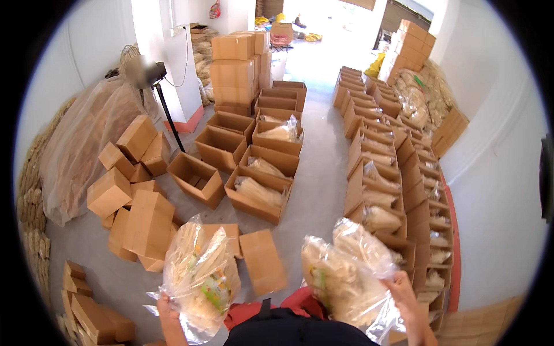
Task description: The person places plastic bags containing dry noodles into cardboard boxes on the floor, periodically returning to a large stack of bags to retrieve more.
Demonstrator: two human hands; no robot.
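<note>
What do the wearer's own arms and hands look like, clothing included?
Left hand and right hand: both bare, no gloves visible. The visible forearms show no sleeves, cables or wristwear. On the body: a plain dark top, with red clothing showing beyond it. Finer markings are too small to tell.

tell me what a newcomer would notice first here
Probably the clear bags of pale strands, held low in the view by the left hand and right hand. Next, the long rows of open boxes running along the right side. Then the jumbled heap of boxes on the floor at left.
</note>
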